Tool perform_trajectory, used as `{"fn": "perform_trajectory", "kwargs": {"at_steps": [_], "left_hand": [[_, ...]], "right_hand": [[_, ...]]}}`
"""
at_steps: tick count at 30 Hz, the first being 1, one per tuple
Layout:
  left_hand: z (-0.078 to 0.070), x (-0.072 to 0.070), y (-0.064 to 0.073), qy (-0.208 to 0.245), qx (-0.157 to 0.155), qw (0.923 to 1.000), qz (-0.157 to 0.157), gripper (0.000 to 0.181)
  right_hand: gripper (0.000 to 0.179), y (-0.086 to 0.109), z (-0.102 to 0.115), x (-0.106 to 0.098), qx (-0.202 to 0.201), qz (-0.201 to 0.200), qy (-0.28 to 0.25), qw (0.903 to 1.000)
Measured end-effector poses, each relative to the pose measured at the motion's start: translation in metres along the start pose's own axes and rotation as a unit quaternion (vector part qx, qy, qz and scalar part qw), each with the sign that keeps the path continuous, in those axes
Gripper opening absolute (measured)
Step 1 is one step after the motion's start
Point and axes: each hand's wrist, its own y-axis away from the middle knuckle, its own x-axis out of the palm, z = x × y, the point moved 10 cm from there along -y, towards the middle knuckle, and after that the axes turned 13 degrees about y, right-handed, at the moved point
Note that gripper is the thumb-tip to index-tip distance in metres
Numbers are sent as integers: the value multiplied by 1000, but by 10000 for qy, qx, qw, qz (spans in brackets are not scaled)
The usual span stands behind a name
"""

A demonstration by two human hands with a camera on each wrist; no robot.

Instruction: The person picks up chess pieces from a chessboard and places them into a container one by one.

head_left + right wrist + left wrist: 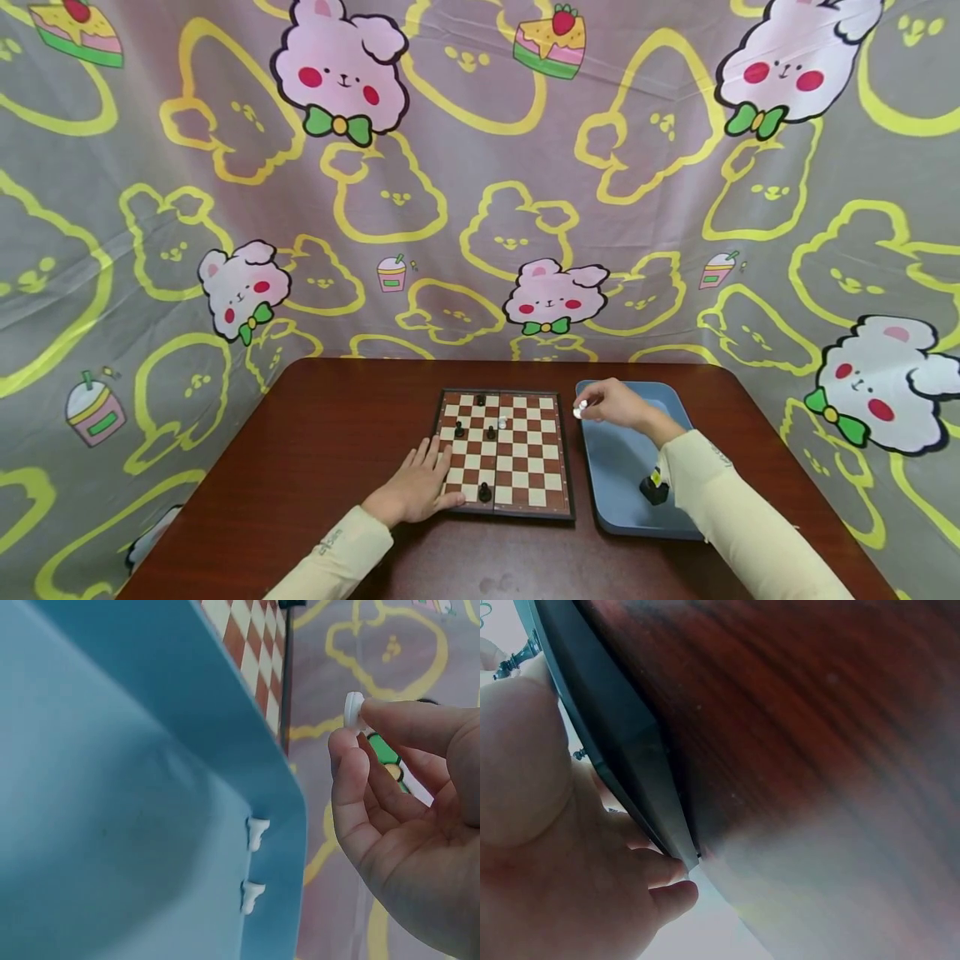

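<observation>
My right hand [618, 406] pinches a small white chess piece [353, 711] between thumb and fingertips, over the tray's left rim near its far end. Flat on the left edge of a brown-and-white chessboard [531, 483] lies my left hand [415, 487], its fingers extended. The left wrist view shows its fingers along the board's dark side. Several black chess pieces stand on the board, one of them [484, 492] near the left hand's thumb. A white chess piece [502, 422] stands near the board's middle line, toward the far side.
The blue tray [615, 467] sits to the right of the board. Inside it are two white chess pieces, one [256, 834] beside the other [252, 896], and a black object with yellow [654, 490] partly behind the right sleeve. A patterned curtain [465, 208] hangs behind the brown table [330, 433].
</observation>
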Motion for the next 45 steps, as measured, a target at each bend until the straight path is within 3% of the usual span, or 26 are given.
{"fn": "perform_trajectory", "kwargs": {"at_steps": [14,23,32,40,45], "left_hand": [[1,-1,0,-33,67,9999,-78,85],[1,0,0,-53,34,10000,-66,85],[1,-1,0,-30,17,10000,-38,86],[2,0,0,-67,9,10000,-29,85],[3,1,-1,-59,4,10000,-32,85]], "right_hand": [[18,2,-49,-6,670,-89,-304,9973],[12,5,-75,-5,866,-221,-158,9959],[15,9,-79,-9,744,-143,-364,9965],[23,8,-92,-9,1235,-259,-265,9917],[22,7,-84,-14,1143,-329,-216,9927]]}}
